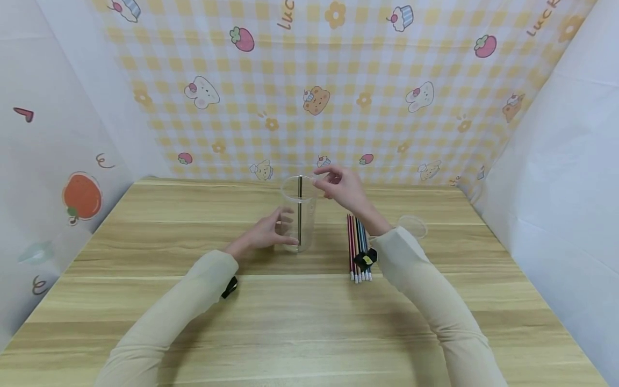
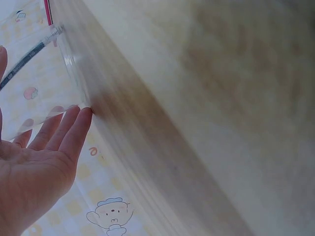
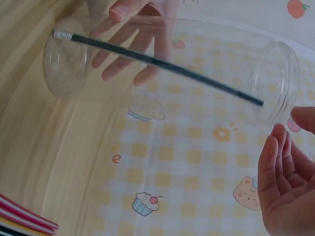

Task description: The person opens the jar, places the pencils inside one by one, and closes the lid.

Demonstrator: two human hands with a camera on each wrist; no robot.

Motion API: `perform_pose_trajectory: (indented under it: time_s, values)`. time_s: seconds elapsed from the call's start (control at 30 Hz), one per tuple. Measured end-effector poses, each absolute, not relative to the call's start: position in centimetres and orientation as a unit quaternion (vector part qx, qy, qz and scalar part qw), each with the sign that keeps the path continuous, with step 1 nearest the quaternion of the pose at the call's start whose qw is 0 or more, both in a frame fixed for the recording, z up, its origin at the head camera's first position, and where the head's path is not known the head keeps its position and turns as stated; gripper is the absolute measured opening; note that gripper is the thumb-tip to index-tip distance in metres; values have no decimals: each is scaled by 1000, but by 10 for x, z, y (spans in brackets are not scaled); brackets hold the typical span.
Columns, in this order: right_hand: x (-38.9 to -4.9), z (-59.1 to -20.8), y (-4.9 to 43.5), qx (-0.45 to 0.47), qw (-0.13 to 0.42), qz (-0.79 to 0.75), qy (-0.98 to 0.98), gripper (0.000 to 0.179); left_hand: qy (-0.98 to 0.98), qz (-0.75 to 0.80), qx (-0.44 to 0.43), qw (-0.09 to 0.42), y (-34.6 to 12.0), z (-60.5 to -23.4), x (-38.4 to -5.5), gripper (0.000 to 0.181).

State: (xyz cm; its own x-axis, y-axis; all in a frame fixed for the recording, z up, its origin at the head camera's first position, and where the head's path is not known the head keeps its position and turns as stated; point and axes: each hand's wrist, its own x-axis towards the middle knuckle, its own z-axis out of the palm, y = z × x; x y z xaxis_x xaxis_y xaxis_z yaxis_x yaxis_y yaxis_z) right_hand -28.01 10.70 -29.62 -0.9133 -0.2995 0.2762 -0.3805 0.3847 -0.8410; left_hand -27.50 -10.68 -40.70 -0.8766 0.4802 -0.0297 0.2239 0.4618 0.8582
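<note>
A clear plastic jar [image 1: 307, 226] stands upright on the wooden table. Inside it leans a dark pencil [image 3: 162, 64], with its pale eraser end at the jar's base and the other end near the rim. My left hand [image 1: 266, 230] holds the lower part of the jar, thumb in front and fingers spread round the far side. Through the clear wall, those fingers [image 3: 125, 42] show in the right wrist view. Beside the rim, my right hand [image 1: 343, 188] has its thumb and fingers apart with nothing between them.
Several coloured pencils [image 1: 355, 247] with white eraser ends lie side by side right of the jar, partly under my right wrist. Farther right lies a clear round lid [image 1: 413, 227]. A yellow checked cloth [image 1: 271, 97] hangs behind the table [image 1: 300, 333].
</note>
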Motion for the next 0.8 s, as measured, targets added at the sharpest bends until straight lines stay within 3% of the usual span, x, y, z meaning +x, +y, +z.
perform_pose_trajectory:
  time_s: [0.8]
  values:
    - [-288, -316, 169, 152, 54, 544, -823, 28, 843, 477, 213, 130, -107, -407, -273, 76]
